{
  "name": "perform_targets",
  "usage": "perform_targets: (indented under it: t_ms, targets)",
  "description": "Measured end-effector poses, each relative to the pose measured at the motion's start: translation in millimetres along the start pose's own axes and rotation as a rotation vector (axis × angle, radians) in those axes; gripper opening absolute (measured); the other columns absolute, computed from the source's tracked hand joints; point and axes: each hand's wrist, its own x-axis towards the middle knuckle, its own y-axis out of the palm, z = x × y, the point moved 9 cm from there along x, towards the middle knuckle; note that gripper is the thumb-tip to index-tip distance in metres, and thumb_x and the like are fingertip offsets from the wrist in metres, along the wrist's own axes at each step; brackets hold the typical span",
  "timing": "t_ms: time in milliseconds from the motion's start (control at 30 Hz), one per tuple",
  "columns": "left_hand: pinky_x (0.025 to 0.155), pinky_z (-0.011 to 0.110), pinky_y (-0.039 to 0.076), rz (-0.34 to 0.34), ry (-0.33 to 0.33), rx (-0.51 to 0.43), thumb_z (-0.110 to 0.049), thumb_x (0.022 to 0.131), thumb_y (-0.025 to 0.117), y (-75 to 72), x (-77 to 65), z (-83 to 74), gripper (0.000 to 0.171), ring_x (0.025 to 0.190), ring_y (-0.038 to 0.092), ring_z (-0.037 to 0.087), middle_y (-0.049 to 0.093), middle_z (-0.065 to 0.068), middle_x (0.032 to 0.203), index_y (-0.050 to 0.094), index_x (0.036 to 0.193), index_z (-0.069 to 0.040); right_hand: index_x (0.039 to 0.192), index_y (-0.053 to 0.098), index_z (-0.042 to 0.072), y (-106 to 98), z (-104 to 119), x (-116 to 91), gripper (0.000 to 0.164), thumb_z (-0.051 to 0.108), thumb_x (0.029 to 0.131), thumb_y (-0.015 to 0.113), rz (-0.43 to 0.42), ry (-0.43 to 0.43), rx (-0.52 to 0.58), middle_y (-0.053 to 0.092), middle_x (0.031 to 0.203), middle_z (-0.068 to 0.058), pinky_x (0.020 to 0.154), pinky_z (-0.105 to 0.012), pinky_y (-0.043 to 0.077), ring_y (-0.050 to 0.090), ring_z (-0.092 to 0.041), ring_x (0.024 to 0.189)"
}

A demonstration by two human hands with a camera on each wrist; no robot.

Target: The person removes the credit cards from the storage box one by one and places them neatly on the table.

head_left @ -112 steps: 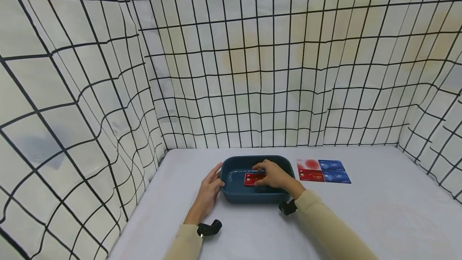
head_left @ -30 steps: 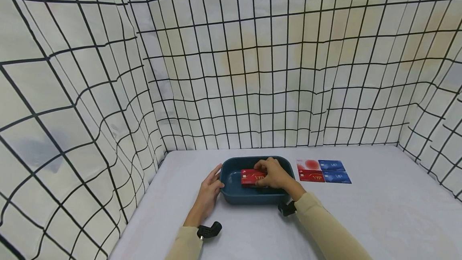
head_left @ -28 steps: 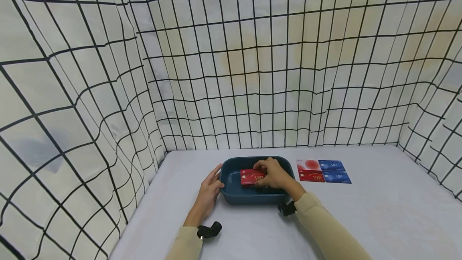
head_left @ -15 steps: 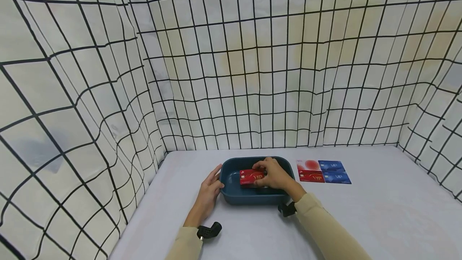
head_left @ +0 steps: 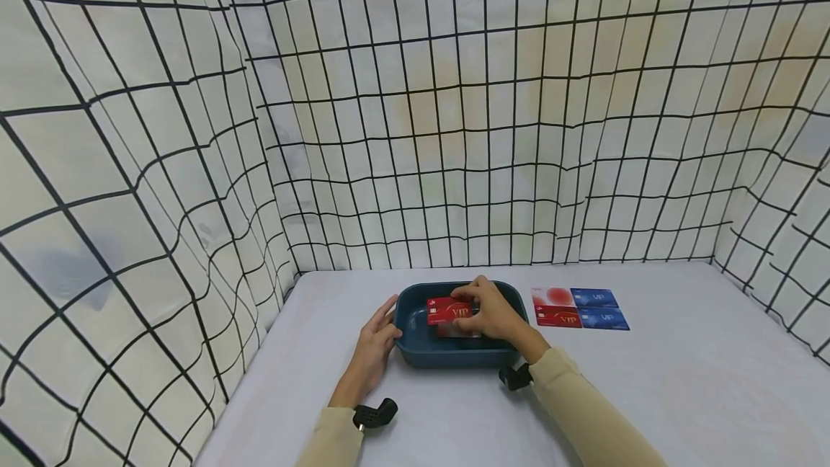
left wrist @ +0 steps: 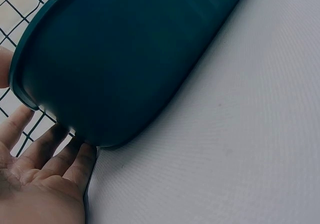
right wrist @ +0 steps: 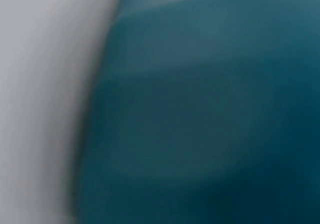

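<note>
My right hand (head_left: 491,314) reaches into a dark teal plastic basin (head_left: 454,359) and pinches a red VIP card (head_left: 442,310) between thumb and fingers. The card is tilted and overlaps another card (head_left: 450,331), whose lower edge shows beneath it. My left hand (head_left: 375,346) rests at the basin's left end. In the left wrist view its fairly straight fingers (left wrist: 65,159) touch the outer wall of the basin (left wrist: 115,73), with the thumb up by the rim. Only the basin wall (right wrist: 175,108) shows, blurred, in the right wrist view.
Right of the basin, several cards lie edge to edge on the white table (head_left: 681,366): a pale card with a red circle (head_left: 555,298), a red VIP card (head_left: 560,317) and two blue VIP cards (head_left: 595,298). Black netting (head_left: 415,164) over white sheeting surrounds the table.
The red VIP card in my right hand has shifted up and slightly left, uncovering more of the card under it. My left hand and the basin have stayed in place.
</note>
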Motion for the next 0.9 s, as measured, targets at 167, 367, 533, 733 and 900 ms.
perform_targets:
  t_ms: [167, 367, 533, 733, 900]
  targets:
    - [0.124, 0.055, 0.026, -0.002, -0.006, -0.008, -0.001, 0.091, 0.052, 0.9, 1.1, 1.2, 0.070, 0.152, 0.036, 0.036, 0.035, 0.018, 0.165, 0.039, 0.158, -0.018, 0.127, 0.071, 0.020, -4.9, 2.4, -1.7, 0.048, 0.020, 0.081, 0.085, -0.035, -0.034, 0.012, 0.054, 0.112, -0.005, 0.085, -0.038, 0.054, 0.051, -0.022, 0.104]
    - [0.124, 0.055, 0.025, 0.001, -0.004, -0.007, -0.001, 0.092, 0.052, 3.0, 1.0, -0.1, 0.070, 0.152, 0.036, 0.037, 0.034, 0.018, 0.165, 0.039, 0.158, -0.019, 0.129, 0.071, 0.017, -13.7, 4.5, -4.1, 0.050, 0.020, 0.081, 0.085, -0.071, -0.059, 0.040, 0.055, 0.116, -0.006, 0.087, -0.037, 0.054, 0.053, -0.023, 0.105]
    - [0.124, 0.055, 0.026, -0.002, -0.004, -0.001, -0.001, 0.091, 0.053, 3.2, 1.1, -0.3, 0.071, 0.152, 0.036, 0.037, 0.034, 0.018, 0.165, 0.040, 0.158, -0.019, 0.131, 0.069, 0.014, -24.6, 3.3, -7.0, 0.053, 0.020, 0.081, 0.086, -0.075, -0.069, 0.061, 0.055, 0.120, -0.008, 0.090, -0.039, 0.054, 0.053, -0.024, 0.108]
    - [0.124, 0.056, 0.027, -0.002, 0.007, -0.001, 0.000, 0.090, 0.052, 2.4, 0.8, -1.8, 0.072, 0.151, 0.036, 0.037, 0.035, 0.018, 0.165, 0.039, 0.158, -0.018, 0.131, 0.069, 0.015, -42.3, -0.4, -13.7, 0.052, 0.022, 0.082, 0.085, -0.077, -0.069, 0.055, 0.054, 0.121, -0.011, 0.094, -0.043, 0.051, 0.052, -0.027, 0.111]
    - [0.124, 0.056, 0.027, -0.006, 0.006, 0.000, 0.001, 0.091, 0.051, 0.9, 0.6, -1.7, 0.072, 0.151, 0.036, 0.037, 0.035, 0.018, 0.165, 0.038, 0.159, -0.018, 0.132, 0.069, 0.014, -55.0, -3.6, -21.9, 0.053, 0.022, 0.082, 0.085, -0.074, -0.069, 0.036, 0.054, 0.119, -0.010, 0.094, -0.043, 0.051, 0.052, -0.027, 0.109]
